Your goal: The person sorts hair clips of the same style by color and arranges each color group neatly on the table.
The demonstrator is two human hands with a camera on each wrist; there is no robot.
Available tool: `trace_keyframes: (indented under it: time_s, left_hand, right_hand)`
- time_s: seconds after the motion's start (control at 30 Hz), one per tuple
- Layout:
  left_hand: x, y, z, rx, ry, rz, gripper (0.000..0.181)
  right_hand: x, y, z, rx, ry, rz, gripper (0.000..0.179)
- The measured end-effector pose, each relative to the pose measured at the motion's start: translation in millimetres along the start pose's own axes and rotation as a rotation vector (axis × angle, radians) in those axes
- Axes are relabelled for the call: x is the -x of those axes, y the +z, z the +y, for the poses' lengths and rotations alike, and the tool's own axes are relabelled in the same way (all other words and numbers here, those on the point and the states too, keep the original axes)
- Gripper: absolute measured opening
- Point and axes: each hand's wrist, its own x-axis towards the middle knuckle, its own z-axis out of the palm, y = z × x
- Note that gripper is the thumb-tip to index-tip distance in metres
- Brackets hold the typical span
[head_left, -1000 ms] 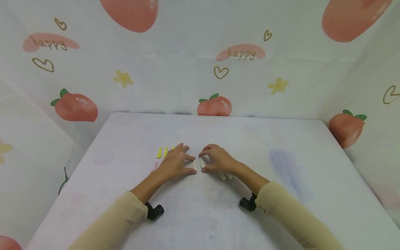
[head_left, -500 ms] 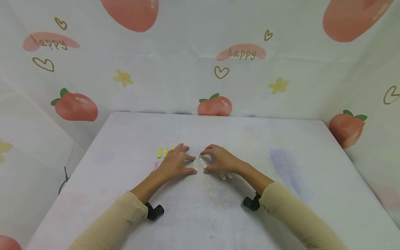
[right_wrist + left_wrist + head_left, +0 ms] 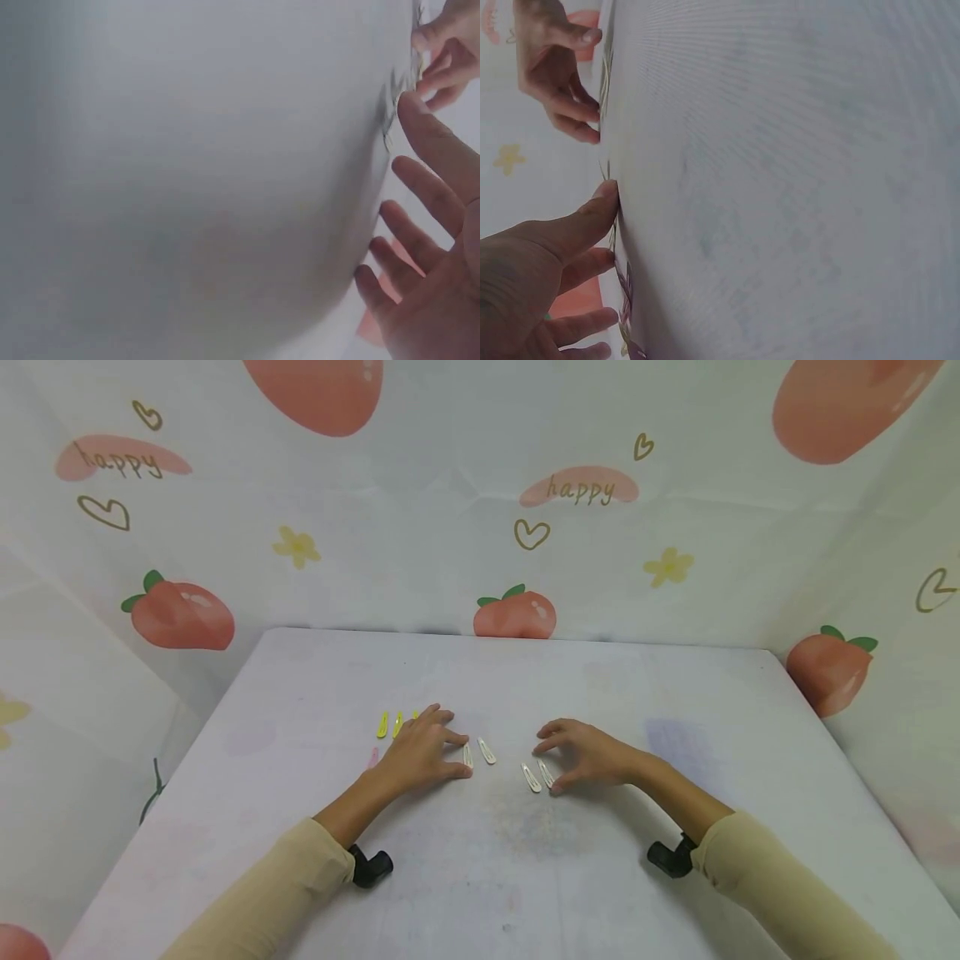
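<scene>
On the white table, my left hand [image 3: 423, 747] holds a white snap hair clip [image 3: 468, 756] end to end between thumb and index finger. Just to its right lies a second white snap clip [image 3: 487, 751], touched by neither hand. Farther right are two more, a slanted white clip [image 3: 531, 777] and an outer white clip [image 3: 547, 774]. My right hand [image 3: 588, 753] reaches over the outer one, thumb tip right at its lower end and index fingertip near its upper end. In the right wrist view the right hand's fingers [image 3: 416, 236] are spread apart.
Yellow snap clips [image 3: 383, 725] lie in a row behind my left hand, which partly hides them. A pink clip [image 3: 374, 757] shows by the left wrist. Behind the table [image 3: 675, 685] hangs a cloth backdrop [image 3: 420, 527] printed with peaches.
My right hand has turned the second white clip to a slant, let go of it and moved right to the outer white clip. The left hand has stayed in place.
</scene>
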Motion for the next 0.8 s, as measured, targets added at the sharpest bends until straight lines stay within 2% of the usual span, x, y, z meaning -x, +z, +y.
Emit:
trace_keyframes:
  time_s: [0.23, 0.43, 0.63, 0.8]
  left_hand:
    - [1.1, 0.1, -0.6, -0.003, -0.009, -0.013, 0.052]
    - [1.4, -0.7, 1.0, 0.001, -0.013, -0.016, 0.052]
    - [0.9, 0.3, 0.2, -0.003, -0.014, -0.016, 0.052]
    - [0.5, 0.0, 0.8, -0.006, -0.017, -0.018, 0.053]
  right_hand:
    - [4.8, 4.9, 1.9, -0.004, -0.068, 0.056, 0.045]
    - [-2.8, 4.6, 0.5, 0.069, -0.085, 0.093, 0.045]
    - [-24.4, 5.2, -6.5, 0.082, -0.020, 0.128, 0.048]
    - [-41.7, 8.2, -14.9, 0.089, 0.043, 0.114, 0.049]
